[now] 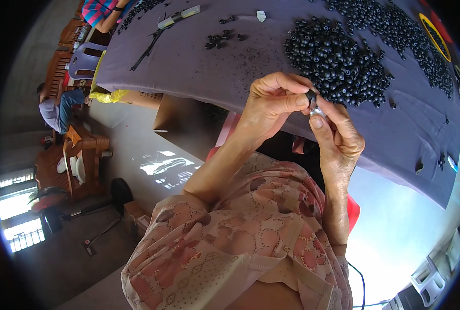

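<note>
Reference landmark: the heap of black beads [338, 59] on the purple table cloth [199, 67]. Both hands meet just on the near side of this heap, at its lower edge, above the cloth's front border. The left hand [271, 103] is curled, thumb and forefinger pinched on a small black bead [311, 95]; the remaining fingers are folded inward. The right hand [338, 137] is likewise closed in a pinch, its thumb and forefinger gripping a small pale, shiny piece [316, 110] directly below the bead. Bead and pale piece are touching or nearly so; the exact contact cannot be told at this size. The pair stands roughly upright, bead at the heap end, pale piece at the end away from the heap. The left hand lies to the left of the joint, the right hand below and to its right; both are equally close to it. The heap is just beyond the fingertips, nearer the right hand. A smaller scatter of beads [222, 39] lies well left of the heap.
</note>
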Motion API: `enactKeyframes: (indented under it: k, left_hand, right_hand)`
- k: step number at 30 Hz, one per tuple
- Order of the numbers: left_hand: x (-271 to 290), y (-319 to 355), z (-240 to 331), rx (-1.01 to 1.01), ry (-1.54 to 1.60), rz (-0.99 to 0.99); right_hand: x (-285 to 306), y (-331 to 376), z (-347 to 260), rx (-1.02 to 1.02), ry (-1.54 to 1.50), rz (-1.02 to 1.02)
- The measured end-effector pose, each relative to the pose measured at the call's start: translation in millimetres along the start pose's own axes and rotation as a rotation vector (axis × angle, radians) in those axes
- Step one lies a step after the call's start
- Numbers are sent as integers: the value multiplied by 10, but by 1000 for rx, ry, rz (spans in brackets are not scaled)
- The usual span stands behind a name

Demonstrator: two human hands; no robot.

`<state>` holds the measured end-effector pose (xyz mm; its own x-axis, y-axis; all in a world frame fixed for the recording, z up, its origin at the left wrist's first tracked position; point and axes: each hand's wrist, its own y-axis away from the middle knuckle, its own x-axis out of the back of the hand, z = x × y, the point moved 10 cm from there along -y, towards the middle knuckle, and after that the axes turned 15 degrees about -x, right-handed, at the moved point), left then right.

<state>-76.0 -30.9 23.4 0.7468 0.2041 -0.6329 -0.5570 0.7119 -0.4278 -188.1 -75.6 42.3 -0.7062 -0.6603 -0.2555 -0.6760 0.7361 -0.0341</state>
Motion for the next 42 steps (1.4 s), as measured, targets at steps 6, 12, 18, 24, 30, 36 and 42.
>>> enactKeyframes:
  k: [6,12,18,24,30,36,42]
  left_hand:
    - [-2,-1,6,0,-8,-2]
    - [17,5,2,2,-26,15]
    - [16,14,-17,14,-26,20]
    - [3,-7,20,-39,-65,0]
    - [-8,-14,69,-88,-146,-18]
    - [-18,-32,-24,-57,-1,-21]
    - [-24,-21,-53,-23,57,-15]
  right_hand:
    - [3,-10,54,-38,-38,-23]
    - [14,-20,49,-28,-10,-15]
    - [28,-27,28,6,3,48]
    - [32,-31,21,20,38,57]
    - [54,-53,21,-12,43,66]
    - [75,-56,154,-170,-49,60]
    - [76,-34,247,-195,-103,35]
